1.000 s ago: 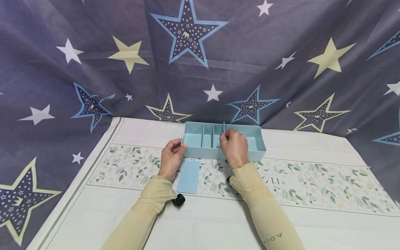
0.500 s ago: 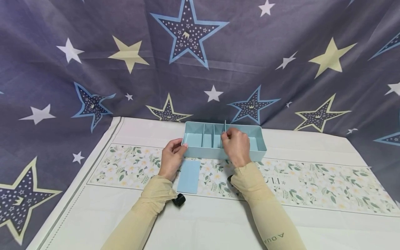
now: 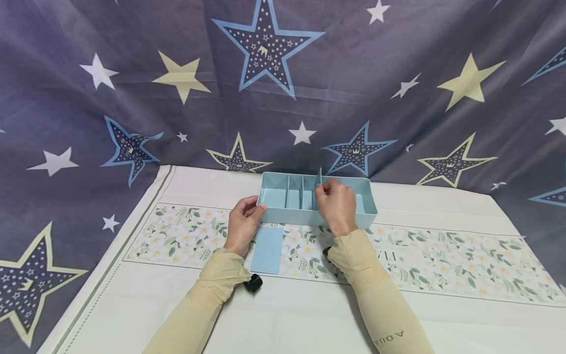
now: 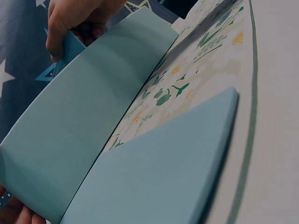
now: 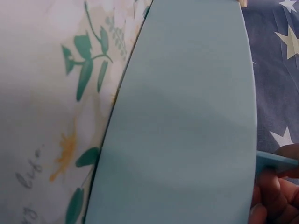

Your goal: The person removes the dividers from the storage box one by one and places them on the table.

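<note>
A long light-blue divided box (image 3: pixel 287 216) stands on the table near the curtain. My right hand (image 3: pixel 338 206) pinches a thin blue divider (image 3: pixel 319 178), which slants inside the box with its far top corner above the rim. In the right wrist view, curled fingers (image 5: pixel 273 191) grip the divider (image 5: pixel 276 160) behind the front wall. Two other dividers (image 3: pixel 295 192) stand upright farther left in the box. At the box's left front corner, my left hand (image 3: pixel 242 221) holds the wall, thumb at the rim. A flat blue panel (image 3: pixel 267 250) lies before the box, beside the left wrist.
Under the box and panel runs a white tablecloth (image 3: pixel 292 319) with a flowered band (image 3: pixel 185 236). A dark curtain with stars (image 3: pixel 283 108) hangs right behind the table. Black wrist gear (image 3: pixel 253 283) shows by the left sleeve.
My right hand has shifted slightly right, taking the divider along, and the divider is now turned at more of an angle. The left hand, box and loose panel stay in place.
</note>
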The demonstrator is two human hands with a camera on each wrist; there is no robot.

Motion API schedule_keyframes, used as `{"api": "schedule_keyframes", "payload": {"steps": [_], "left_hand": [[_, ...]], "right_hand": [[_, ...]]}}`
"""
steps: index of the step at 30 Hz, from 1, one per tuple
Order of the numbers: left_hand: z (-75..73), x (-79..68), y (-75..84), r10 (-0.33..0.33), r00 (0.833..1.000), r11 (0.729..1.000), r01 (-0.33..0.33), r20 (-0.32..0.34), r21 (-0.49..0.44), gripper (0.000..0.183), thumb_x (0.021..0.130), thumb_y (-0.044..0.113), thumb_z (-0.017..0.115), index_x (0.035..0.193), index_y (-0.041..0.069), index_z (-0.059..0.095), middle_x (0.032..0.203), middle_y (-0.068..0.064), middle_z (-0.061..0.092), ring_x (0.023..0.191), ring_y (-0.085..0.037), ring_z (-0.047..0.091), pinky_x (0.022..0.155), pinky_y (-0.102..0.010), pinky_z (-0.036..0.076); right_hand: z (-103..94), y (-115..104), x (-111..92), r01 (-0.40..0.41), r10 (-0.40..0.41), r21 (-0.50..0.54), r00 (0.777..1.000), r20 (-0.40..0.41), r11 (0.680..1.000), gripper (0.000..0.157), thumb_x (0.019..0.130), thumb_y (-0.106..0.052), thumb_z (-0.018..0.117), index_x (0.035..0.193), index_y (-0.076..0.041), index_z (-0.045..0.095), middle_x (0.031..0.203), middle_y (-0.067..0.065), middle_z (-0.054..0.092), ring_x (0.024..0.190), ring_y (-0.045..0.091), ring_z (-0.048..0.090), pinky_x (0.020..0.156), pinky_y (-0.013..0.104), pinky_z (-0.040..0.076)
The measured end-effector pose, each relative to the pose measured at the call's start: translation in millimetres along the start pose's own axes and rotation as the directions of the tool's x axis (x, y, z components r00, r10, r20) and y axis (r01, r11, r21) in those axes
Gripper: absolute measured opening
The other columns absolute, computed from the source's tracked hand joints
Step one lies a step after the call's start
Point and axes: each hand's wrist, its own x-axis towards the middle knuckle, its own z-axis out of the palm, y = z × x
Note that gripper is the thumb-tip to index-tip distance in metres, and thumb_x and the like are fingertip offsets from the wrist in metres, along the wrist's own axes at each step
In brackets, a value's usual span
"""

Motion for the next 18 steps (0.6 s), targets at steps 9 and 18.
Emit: {"api": "schedule_keyframes", "payload": {"steps": [9,18], "left_hand": [[-1.2,-0.5,-1.1,0.005,1.0,1.0,-0.005,0.001,-0.001,0.039,0.092,0.018,0.065,0.127,0.004,0.056,0.121,-0.01,0.058,0.108,-0.021,0.058,0.092,-0.038,0.047],[-2.7,0.0,-3.0,0.016,1.0,1.0,-0.016,0.011,-0.005,0.039,0.092,0.018,0.065,0.127,0.004,0.055,0.125,-0.014,0.056,0.109,-0.021,0.057,0.092,-0.039,0.047]], "right_hand": [[-3.2,-0.6,1.0,-0.037,0.037,0.011,0.999,0.0,0.999,0.017,0.083,-0.01,0.066,0.067,-0.007,0.067,0.057,0.004,0.061,0.051,0.022,0.054,0.049,0.037,0.042],[-5.0,-0.6,0.8,-0.067,0.067,0.007,0.998,-0.016,0.998,0.016,0.083,-0.015,0.065,0.068,-0.009,0.068,0.059,0.003,0.062,0.054,0.024,0.056,0.05,0.039,0.042]]}}
